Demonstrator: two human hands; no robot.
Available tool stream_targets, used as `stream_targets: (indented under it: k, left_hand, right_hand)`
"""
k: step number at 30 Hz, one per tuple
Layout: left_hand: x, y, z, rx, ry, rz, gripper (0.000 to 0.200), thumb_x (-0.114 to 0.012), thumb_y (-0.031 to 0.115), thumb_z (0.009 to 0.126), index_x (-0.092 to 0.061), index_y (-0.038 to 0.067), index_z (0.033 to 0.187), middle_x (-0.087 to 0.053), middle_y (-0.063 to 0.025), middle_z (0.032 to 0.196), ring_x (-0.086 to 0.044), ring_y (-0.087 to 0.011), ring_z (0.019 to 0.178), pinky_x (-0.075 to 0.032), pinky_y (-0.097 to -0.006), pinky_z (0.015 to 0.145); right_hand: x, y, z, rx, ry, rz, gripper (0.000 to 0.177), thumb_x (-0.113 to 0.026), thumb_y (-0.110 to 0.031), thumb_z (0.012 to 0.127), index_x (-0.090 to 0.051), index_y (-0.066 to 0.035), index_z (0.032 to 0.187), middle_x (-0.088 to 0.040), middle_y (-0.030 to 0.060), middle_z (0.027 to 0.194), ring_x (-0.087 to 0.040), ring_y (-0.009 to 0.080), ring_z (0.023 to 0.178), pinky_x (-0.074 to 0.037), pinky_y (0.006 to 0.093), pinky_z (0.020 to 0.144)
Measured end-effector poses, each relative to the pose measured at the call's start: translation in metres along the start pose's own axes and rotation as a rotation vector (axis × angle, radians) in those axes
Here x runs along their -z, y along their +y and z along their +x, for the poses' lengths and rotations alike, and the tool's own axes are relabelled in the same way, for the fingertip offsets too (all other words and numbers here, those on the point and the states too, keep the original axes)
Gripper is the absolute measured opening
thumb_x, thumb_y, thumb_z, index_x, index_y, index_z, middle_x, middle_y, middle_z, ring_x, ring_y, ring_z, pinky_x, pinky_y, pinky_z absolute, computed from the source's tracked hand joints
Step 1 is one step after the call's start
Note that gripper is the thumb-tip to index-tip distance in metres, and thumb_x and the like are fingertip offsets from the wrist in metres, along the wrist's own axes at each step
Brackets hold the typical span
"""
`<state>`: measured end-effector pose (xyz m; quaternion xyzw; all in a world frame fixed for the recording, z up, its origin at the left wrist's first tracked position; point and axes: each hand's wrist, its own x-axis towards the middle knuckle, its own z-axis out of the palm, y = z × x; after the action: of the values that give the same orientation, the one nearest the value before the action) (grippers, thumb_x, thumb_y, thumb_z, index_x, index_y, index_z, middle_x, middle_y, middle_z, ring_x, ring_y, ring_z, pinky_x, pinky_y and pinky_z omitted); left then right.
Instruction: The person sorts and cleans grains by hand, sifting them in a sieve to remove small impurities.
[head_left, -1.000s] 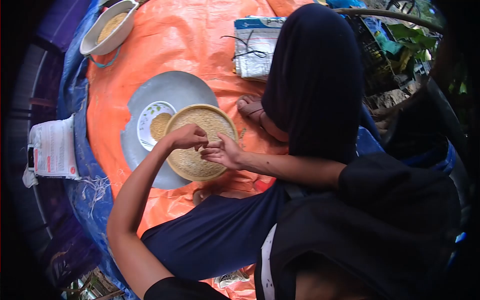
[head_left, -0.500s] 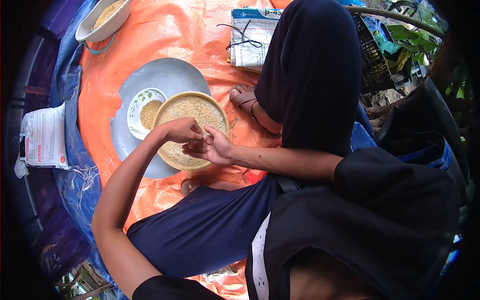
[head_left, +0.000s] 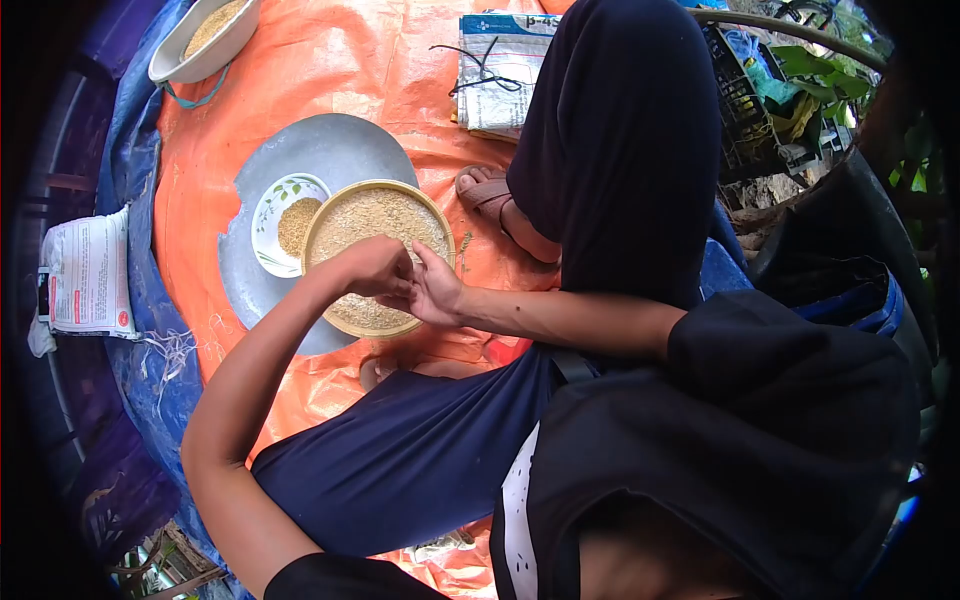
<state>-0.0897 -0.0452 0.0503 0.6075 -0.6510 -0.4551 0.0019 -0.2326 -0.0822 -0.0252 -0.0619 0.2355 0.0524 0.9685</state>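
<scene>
Both hands meet above a round shallow basket (head_left: 375,215) holding pale grain, its rim light-coloured. My left hand (head_left: 378,268) is closed, with bent fingers pressed towards the right palm; whatever they pinch is hidden. Palm turned up and cupped, my right hand (head_left: 436,288) has its thumb apart from its fingers, which are partly covered by the left hand. No object shows clearly in that palm. Partly beneath the basket's left edge is a white plate (head_left: 268,235) with a leaf pattern, bearing a small heap of golden grain (head_left: 296,226). A grey round sheet (head_left: 330,140) with a broken edge lies under both.
An orange tarp (head_left: 330,60) covers the ground. A white tub (head_left: 225,52) of grain stands at upper left. Folded printed sacks (head_left: 492,85) lie near my sandalled foot (head_left: 492,200). A white printed bag (head_left: 92,275) is at left; a black crate (head_left: 740,110) stands at upper right.
My left hand has moved slightly down and right, closer into the right palm, and now covers more of the right fingers. The basket and plate stay in place.
</scene>
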Motion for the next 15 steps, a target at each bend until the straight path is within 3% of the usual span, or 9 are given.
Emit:
stream_targets:
  k: [4,6,7,9,13,15]
  left_hand:
    - [-0.014,0.012,0.007,0.139,0.082,0.173,0.026,-0.067,0.034,0.07,-0.069,0.01,0.078,-0.065,-0.0146,0.074,-0.063,-0.0343,0.067,-0.049,-0.0434,0.064]
    - [-0.022,0.007,0.012,0.162,0.1,0.219,0.032,-0.064,0.037,0.073,-0.067,0.005,0.077,-0.065,-0.0182,0.075,-0.064,-0.035,0.07,-0.05,-0.0439,0.064]
    - [-0.011,0.021,0.008,0.209,0.024,0.205,0.032,-0.062,0.03,0.072,-0.065,0.0,0.084,-0.066,-0.0192,0.081,-0.065,-0.0333,0.078,-0.052,-0.0434,0.069]
    - [-0.014,0.018,0.012,0.231,0.012,0.255,0.027,-0.054,0.023,0.077,-0.066,0.001,0.087,-0.066,-0.0179,0.087,-0.066,-0.0311,0.081,-0.051,-0.0417,0.071]
    - [-0.017,0.02,0.013,0.122,0.098,0.365,0.026,-0.048,0.019,0.081,-0.069,0.005,0.087,-0.067,-0.0143,0.09,-0.066,-0.028,0.084,-0.051,-0.039,0.07]
    - [-0.024,0.013,0.016,0.073,0.174,0.336,0.024,-0.048,0.02,0.08,-0.067,0.006,0.081,-0.066,-0.0169,0.081,-0.065,-0.032,0.075,-0.05,-0.0422,0.064]
  right_hand:
    - [0.0,0.002,0.001,0.049,-0.012,-0.028,0.065,-0.018,-0.052,0.094,-0.035,-0.004,0.134,-0.048,0.0131,0.129,-0.049,0.0264,0.118,-0.036,0.0421,0.104]
    - [-0.011,-0.003,-0.005,0.049,-0.038,-0.057,0.063,-0.017,-0.051,0.095,-0.034,-0.003,0.134,-0.046,0.0145,0.13,-0.047,0.0272,0.12,-0.033,0.0427,0.106]
    - [-0.015,-0.006,-0.008,0.049,-0.051,-0.072,0.063,-0.017,-0.05,0.096,-0.034,-0.003,0.134,-0.045,0.0152,0.131,-0.046,0.0276,0.12,-0.032,0.0429,0.107]
    - [-0.014,-0.005,-0.007,0.023,-0.107,-0.013,0.063,-0.019,-0.05,0.095,-0.033,-0.004,0.135,-0.041,0.014,0.135,-0.042,0.027,0.124,-0.03,0.0428,0.107]
    - [-0.017,-0.006,-0.008,0.024,-0.06,-0.07,0.066,-0.015,-0.052,0.095,-0.032,-0.003,0.135,-0.044,0.0152,0.132,-0.043,0.0276,0.123,-0.033,0.0428,0.106]
    - [-0.015,-0.007,-0.009,0.023,-0.036,-0.074,0.066,-0.016,-0.052,0.095,-0.033,-0.003,0.134,-0.044,0.0153,0.132,-0.044,0.0277,0.122,-0.033,0.0423,0.106]
